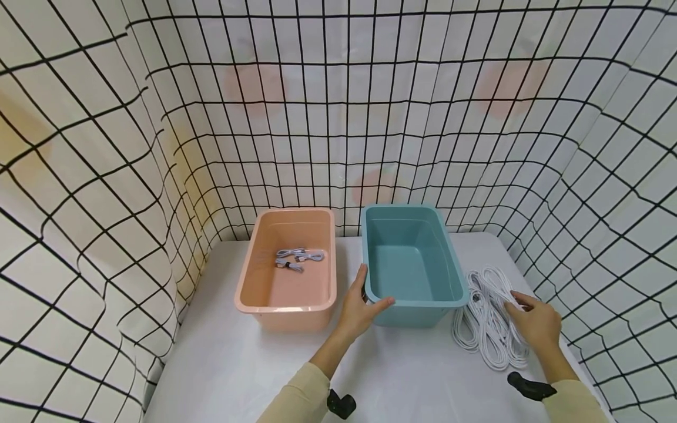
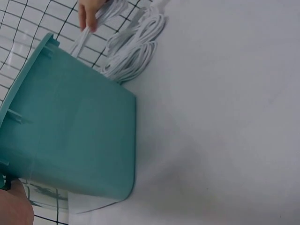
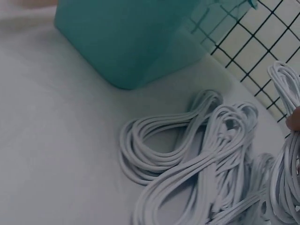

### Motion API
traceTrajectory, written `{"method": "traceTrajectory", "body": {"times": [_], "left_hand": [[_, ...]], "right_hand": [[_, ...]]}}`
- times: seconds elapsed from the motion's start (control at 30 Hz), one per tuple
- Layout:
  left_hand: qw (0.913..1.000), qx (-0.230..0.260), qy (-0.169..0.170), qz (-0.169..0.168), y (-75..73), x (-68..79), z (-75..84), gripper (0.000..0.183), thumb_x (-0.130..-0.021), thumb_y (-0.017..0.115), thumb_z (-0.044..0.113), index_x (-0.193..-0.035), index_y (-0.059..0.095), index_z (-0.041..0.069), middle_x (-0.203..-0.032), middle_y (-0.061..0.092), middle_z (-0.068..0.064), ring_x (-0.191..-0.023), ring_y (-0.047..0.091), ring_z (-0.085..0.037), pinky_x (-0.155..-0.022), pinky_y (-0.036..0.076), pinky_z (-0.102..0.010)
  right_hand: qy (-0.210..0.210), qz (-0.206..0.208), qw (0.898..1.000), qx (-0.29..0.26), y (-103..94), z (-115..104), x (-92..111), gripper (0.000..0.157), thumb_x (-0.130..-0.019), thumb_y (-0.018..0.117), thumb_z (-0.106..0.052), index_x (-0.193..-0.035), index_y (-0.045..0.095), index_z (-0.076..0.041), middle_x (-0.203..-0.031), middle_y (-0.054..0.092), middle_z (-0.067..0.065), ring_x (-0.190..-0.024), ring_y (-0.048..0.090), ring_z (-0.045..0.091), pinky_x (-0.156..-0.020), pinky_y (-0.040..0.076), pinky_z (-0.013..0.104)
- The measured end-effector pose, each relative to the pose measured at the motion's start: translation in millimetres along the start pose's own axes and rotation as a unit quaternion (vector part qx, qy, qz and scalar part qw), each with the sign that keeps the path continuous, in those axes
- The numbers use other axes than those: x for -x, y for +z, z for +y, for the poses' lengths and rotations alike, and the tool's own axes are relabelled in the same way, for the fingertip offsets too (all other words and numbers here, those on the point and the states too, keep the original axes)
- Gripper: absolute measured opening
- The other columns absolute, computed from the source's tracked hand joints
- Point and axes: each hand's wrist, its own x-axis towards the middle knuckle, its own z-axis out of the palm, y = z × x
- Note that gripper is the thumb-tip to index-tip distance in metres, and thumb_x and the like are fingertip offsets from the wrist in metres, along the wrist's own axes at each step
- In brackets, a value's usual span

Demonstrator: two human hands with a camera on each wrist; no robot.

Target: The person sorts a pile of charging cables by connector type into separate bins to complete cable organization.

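Note:
My left hand (image 1: 355, 306) grips the near left corner of a teal plastic bin (image 1: 407, 311), thumb over the front rim and fingers along its left side. Nothing shows inside the bin. To its right lies a pile of coiled white cables (image 1: 483, 320), several bundles overlapping on the table. My right hand (image 1: 535, 322) pinches one coiled white cable (image 3: 288, 154), raised beside the others in the right wrist view. In the left wrist view, the right hand (image 2: 90, 13) appears at the top, holding that bundle beyond the bin.
A peach bin (image 1: 296, 320) stands left of the teal one, with a few small tied cables (image 1: 298, 257) on its floor. Black grid netting (image 1: 346, 135) encloses the back and both sides of the white table (image 1: 222, 364).

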Motion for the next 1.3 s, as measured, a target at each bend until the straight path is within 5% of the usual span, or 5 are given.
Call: {"method": "traceTrajectory", "body": {"times": [0.13, 0.37, 0.83, 1.07, 1.3], "left_hand": [[1.0000, 0.002, -0.003, 0.001, -0.7, 0.0, -0.9, 0.106, -0.087, 0.087, 0.023, -0.164, 0.018, 0.002, -0.170, 0.017, -0.013, -0.152, 0.023, -0.023, -0.116, 0.034, -0.038], [1.0000, 0.003, -0.002, 0.004, -0.9, 0.0, -1.1, 0.104, -0.087, 0.087, 0.020, -0.164, 0.019, 0.001, -0.169, 0.018, -0.011, -0.152, 0.024, -0.023, -0.116, 0.034, -0.038], [0.9999, 0.009, 0.008, 0.002, -1.3, -1.8, -2.3, 0.107, -0.086, 0.088, 0.024, -0.164, 0.019, 0.000, -0.169, 0.018, -0.014, -0.151, 0.025, -0.026, -0.116, 0.034, -0.045], [0.9998, 0.015, 0.011, 0.006, -0.1, -1.0, -0.3, 0.105, -0.086, 0.088, 0.018, -0.163, 0.018, -0.001, -0.169, 0.017, -0.017, -0.152, 0.024, -0.027, -0.115, 0.034, -0.049], [0.9998, 0.013, -0.004, 0.015, 1.8, 0.6, 0.6, 0.107, -0.086, 0.089, 0.024, -0.164, 0.019, 0.002, -0.170, 0.017, -0.013, -0.152, 0.023, -0.021, -0.115, 0.035, -0.038]], "right_hand": [[-0.041, -0.004, 0.999, -0.003, -10.6, -8.2, -7.2, 0.039, -0.096, 0.073, -0.019, -0.127, 0.070, 0.005, -0.116, 0.069, 0.029, -0.105, 0.062, 0.050, -0.080, 0.048, 0.060], [-0.081, -0.013, 0.997, 0.001, -26.4, -27.5, -21.7, 0.039, -0.096, 0.072, -0.018, -0.126, 0.070, 0.005, -0.116, 0.069, 0.031, -0.105, 0.062, 0.053, -0.090, 0.036, 0.069], [-0.112, -0.043, 0.993, -0.002, -47.4, -88.0, -53.1, 0.045, -0.099, 0.071, -0.031, -0.128, 0.070, 0.002, -0.118, 0.068, 0.031, -0.107, 0.063, 0.051, -0.078, 0.053, 0.062], [-0.142, -0.052, 0.988, -0.005, -43.8, -133.1, -68.5, 0.043, -0.097, 0.073, -0.026, -0.130, 0.069, 0.002, -0.115, 0.071, 0.026, -0.105, 0.065, 0.048, -0.077, 0.056, 0.059], [-0.173, -0.068, 0.983, 0.007, -25.6, -166.1, -77.8, 0.039, -0.097, 0.073, -0.021, -0.128, 0.070, 0.003, -0.117, 0.071, 0.026, -0.105, 0.065, 0.047, -0.079, 0.057, 0.058]]}}
